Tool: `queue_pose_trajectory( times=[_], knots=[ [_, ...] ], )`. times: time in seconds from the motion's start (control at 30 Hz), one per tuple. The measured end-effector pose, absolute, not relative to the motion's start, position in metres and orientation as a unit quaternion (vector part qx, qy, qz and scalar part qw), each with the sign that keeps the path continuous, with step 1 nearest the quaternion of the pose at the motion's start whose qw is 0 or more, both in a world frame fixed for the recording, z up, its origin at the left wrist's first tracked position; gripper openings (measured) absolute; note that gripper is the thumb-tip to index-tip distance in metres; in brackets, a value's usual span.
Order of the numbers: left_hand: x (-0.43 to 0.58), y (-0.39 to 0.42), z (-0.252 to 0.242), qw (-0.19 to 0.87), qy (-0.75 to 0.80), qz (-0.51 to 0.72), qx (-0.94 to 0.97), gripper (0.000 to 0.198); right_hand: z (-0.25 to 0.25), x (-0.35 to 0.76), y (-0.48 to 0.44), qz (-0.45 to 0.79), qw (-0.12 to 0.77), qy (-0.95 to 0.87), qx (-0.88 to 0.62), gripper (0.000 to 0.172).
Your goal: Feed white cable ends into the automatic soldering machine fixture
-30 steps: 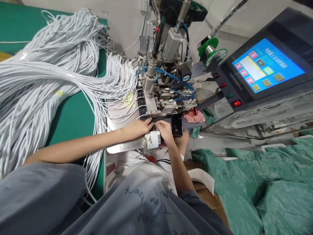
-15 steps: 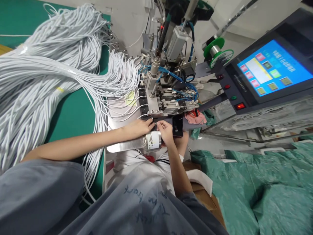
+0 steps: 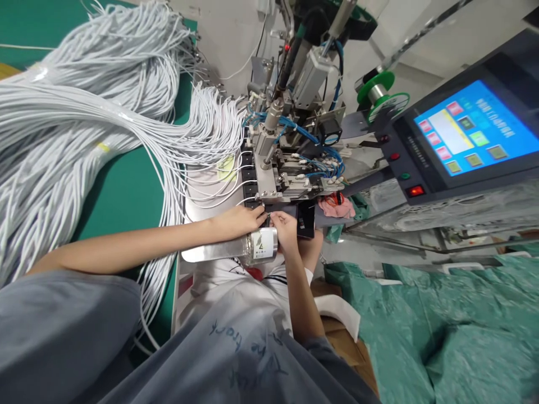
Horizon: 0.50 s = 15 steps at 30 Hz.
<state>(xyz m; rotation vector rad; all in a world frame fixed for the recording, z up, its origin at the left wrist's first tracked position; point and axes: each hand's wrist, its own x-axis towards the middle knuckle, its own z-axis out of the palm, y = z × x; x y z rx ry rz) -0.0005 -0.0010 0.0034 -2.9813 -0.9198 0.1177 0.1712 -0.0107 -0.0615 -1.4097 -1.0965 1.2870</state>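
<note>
Our left hand [image 3: 239, 220] and right hand [image 3: 285, 229] meet fingertip to fingertip, each grip pinching a thin white wire [image 3: 266, 214] end. It lies between them, just near of the machine [image 3: 286, 179], right of the cable bundle [image 3: 84, 129].

Bare forearms, short grey sleeves, grey shirt with dark handwritten lettering across the front

Head cam, looks fwd/down, near machine [image 3: 290, 168].

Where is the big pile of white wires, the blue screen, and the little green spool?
white wires [image 3: 84, 118]: head view, middle of the bundle.
blue screen [image 3: 475, 126]: head view, centre of the lit panel.
green spool [image 3: 381, 92]: head view, on its green rim.
</note>
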Motion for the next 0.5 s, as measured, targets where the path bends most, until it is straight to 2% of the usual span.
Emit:
queue_pose_trajectory(
  times=[0.5],
  knots=[
    [-0.002,0.0,0.0,-0.017,-0.299,0.024,-0.954,0.034,-0.054,0.167,-0.016,0.49,0.47,-0.439,-0.588,0.02]
  ],
)
